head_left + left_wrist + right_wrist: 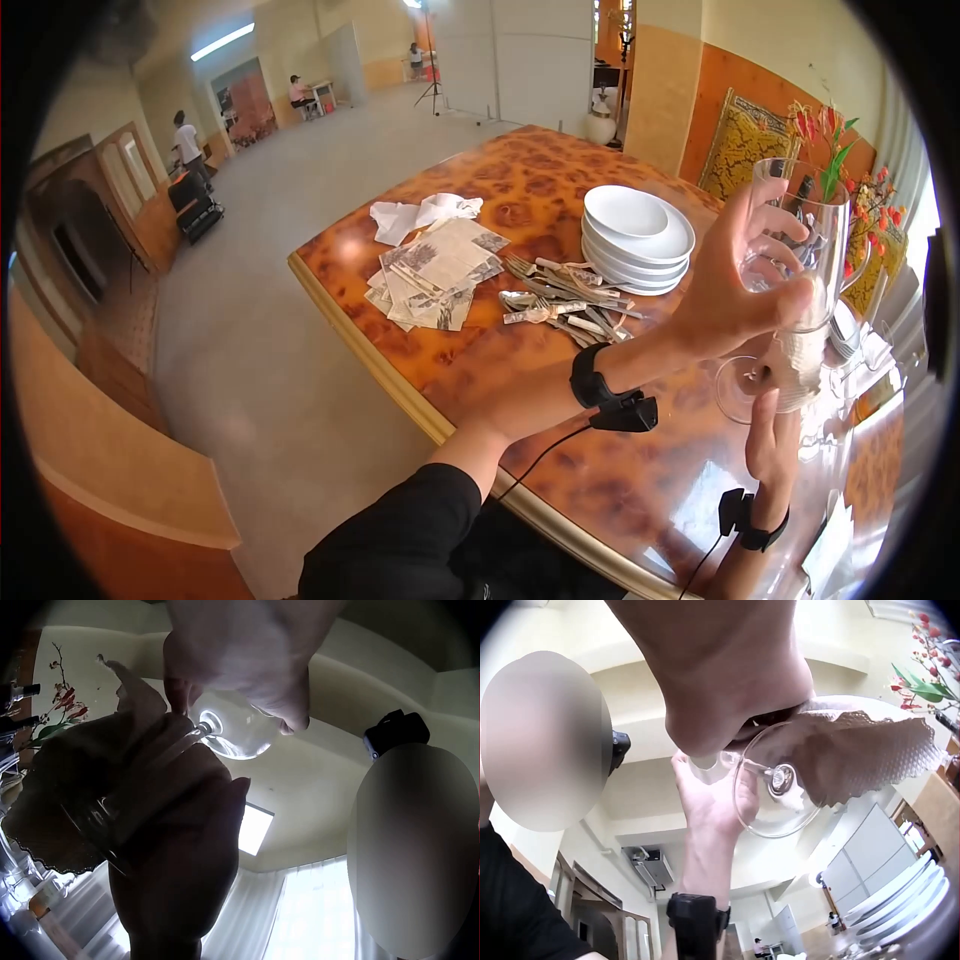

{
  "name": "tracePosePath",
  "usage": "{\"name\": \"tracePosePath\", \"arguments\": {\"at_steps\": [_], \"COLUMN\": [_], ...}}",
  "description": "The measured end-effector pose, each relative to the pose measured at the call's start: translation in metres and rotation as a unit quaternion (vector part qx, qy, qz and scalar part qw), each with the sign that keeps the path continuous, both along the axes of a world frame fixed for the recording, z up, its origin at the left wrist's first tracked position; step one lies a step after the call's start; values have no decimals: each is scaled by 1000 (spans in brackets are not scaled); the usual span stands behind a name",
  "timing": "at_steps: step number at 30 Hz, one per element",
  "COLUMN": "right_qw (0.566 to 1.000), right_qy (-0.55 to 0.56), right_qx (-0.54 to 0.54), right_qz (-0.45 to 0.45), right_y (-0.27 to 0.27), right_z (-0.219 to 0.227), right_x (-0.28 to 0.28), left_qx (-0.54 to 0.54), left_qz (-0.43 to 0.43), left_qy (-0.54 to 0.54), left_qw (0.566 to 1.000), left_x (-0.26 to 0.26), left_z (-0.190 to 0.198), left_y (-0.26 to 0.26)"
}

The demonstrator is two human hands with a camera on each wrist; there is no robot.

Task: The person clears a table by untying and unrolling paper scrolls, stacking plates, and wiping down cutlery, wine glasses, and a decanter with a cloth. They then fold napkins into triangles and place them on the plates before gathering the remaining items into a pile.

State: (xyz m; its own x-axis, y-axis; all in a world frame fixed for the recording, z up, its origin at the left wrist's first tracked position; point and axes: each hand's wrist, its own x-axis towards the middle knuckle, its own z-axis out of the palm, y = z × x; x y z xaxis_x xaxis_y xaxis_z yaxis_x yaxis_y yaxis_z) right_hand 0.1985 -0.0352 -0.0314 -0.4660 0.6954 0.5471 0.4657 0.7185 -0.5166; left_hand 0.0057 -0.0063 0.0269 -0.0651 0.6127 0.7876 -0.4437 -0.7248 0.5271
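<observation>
A clear stemmed wine glass (828,235) is held up above the table's right side, its round foot (776,817) toward the person. My left hand (755,265) grips the glass round its bowl, thumb on the near side. Lower down, my right hand (775,440) holds a white textured paper towel (800,375) around the stem. From the left wrist view, the stem runs into the fingers of the right hand, and the bowl shows beneath the left palm. Part of the stem is hidden by the towel and fingers.
On the glossy brown table (450,370) stand stacked white plates and bowls (640,250). Beside them lie bundled cutlery (565,300), patterned paper napkins (440,270) and crumpled white tissue (425,212). More glassware crowds the right edge near red flowers (885,215).
</observation>
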Motion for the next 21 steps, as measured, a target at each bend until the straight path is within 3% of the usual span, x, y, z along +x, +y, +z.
{"name": "tracePosePath", "arguments": {"at_steps": [3,4,5,7,8,9,11,12,13,15,16,17,19,21], "right_qw": [996,998,993,993,987,979,923,909,895,846,825,801,796,832], "right_qy": [-42,-25,-76,-25,-29,-31,-5,-3,4,43,46,52,107,144], "right_qx": [20,-10,-58,-52,-83,-112,-56,-69,-76,-221,-257,-290,-275,-243], "right_qz": [73,52,67,100,135,169,381,410,439,484,502,521,528,477], "right_y": [-2,-5,-4,-5,-6,-4,16,19,21,24,25,26,20,18], "right_z": [16,15,27,25,31,38,37,36,33,17,13,12,13,14], "right_x": [-9,-9,-5,-2,-3,-3,-6,-5,-4,-5,-6,-7,-8,-8], "left_qx": [5,1,-2,-5,8,-5,-86,-93,-97,-83,-13,-6,30,0], "left_qz": [-11,-26,-39,-72,-88,-35,-59,-73,-196,-203,-338,-348,-346,-282], "left_qy": [13,-1,-5,-11,-18,53,27,22,-32,12,-41,-12,30,36], "left_qw": [1000,1000,999,997,996,998,994,993,975,975,940,937,937,959], "left_x": [-4,-6,-8,-12,-14,-15,-10,-8,-8,-3,1,3,-3,0], "left_z": [-2,-1,-1,2,0,4,6,8,7,7,2,2,0,4], "left_y": [9,8,8,7,8,1,-2,-3,-3,-7,1,1,13,4]}}
